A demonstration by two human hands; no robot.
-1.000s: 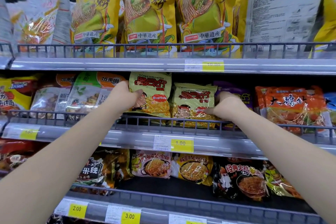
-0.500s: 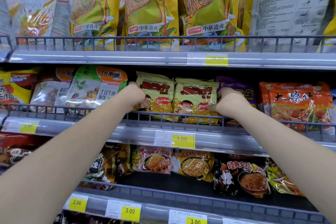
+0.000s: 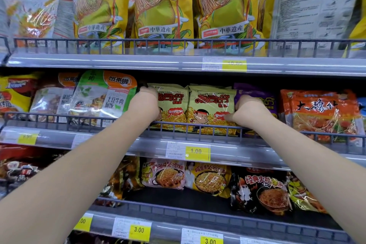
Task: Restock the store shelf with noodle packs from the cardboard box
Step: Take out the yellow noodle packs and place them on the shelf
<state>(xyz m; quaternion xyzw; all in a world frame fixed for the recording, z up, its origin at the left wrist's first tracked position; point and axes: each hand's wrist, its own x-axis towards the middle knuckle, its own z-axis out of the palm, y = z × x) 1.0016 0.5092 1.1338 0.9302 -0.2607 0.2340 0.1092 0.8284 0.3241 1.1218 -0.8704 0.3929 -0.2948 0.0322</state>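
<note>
Two pale green noodle packs with red lettering and a cartoon boy stand upright side by side on the middle shelf (image 3: 138, 144), behind its wire rail. My left hand (image 3: 145, 103) grips the left edge of the left green pack (image 3: 174, 105). My right hand (image 3: 248, 112) grips the right edge of the right green pack (image 3: 212, 107), thumb on its front. Both arms reach over the rail. The cardboard box is out of view.
A green-and-orange rice pack (image 3: 105, 97) stands just left of my left hand, a purple pack (image 3: 257, 95) behind my right hand, orange packs (image 3: 320, 113) further right. Tall yellow bags (image 3: 164, 4) fill the top shelf. More noodle packs (image 3: 208, 180) lie on the lower shelf.
The left green pack has come down from a raised tilt and now stands level against the right one. Both hands have closed in on the pair.
</note>
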